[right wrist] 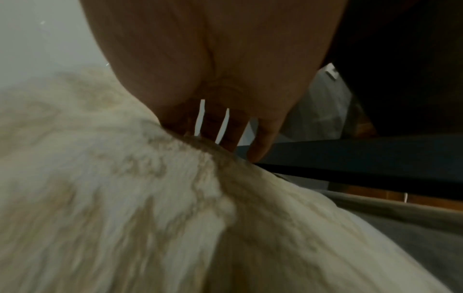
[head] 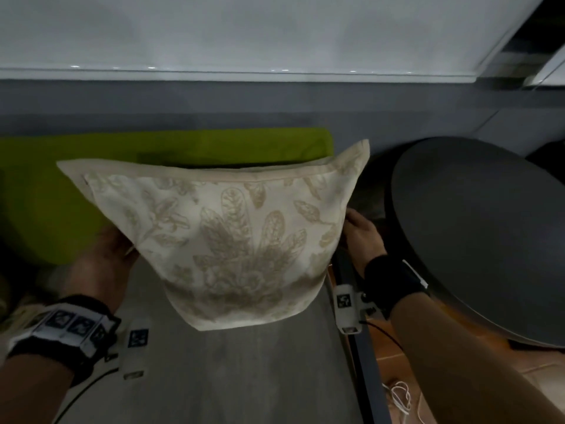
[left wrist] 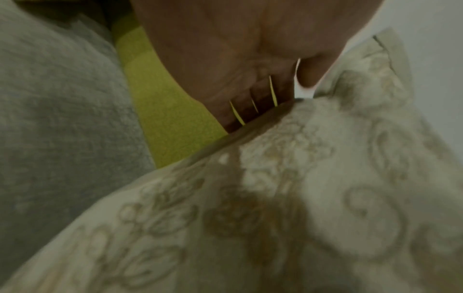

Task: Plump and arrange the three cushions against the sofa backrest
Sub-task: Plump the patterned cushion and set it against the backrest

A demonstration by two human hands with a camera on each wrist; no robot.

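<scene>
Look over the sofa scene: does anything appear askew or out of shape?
Yes. The cream leaf-print cushion is squeezed between the left hand and right hand, its sides pinched in and top corners flaring. The green cushion behind it stands against the backrest.

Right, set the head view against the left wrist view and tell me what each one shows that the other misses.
Only the head view shows the right hand at the floral cushion's right side, the round dark table, the white cable on the floor and the wall. Only the left wrist view shows the left hand's fingers lying straight against the cushion's edge, and a grey cushion close by. Both show the left hand pressing the floral cushion's left side and the lime green cushion behind.
</scene>
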